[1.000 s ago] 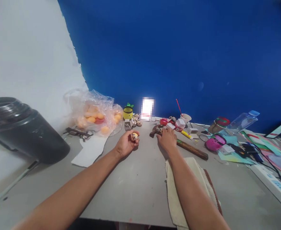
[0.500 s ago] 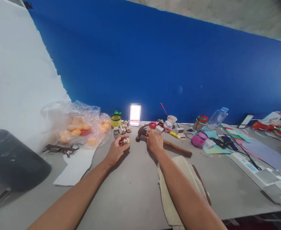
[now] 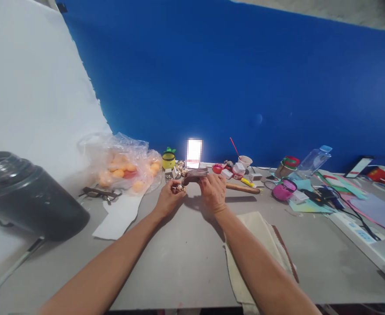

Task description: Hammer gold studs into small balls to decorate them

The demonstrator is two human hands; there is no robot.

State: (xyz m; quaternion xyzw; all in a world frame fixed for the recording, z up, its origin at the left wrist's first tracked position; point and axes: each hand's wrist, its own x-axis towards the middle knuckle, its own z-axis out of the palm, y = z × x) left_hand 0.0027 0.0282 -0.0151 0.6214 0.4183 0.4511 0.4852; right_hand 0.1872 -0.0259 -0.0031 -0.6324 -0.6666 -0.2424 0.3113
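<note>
A shiny gold-coloured ball with an openwork surface is held in the fingertips of my left hand, just above the grey table. My right hand grips a claw hammer close to its head. The hammer is raised off the table, its dark metal head beside the ball and its wooden handle pointing right. More shiny balls lie behind my left hand, next to a small open box of metal pieces.
A clear bag of orange balls, glasses and a large dark bottle are on the left. A beige cloth lies under my right forearm. On the right are a pink pouch, a plastic bottle and a power strip.
My right hand has lifted the hammer off the table, and its head has turned and come nearer to the ball. My left hand still holds the ball. The view has shifted left.
</note>
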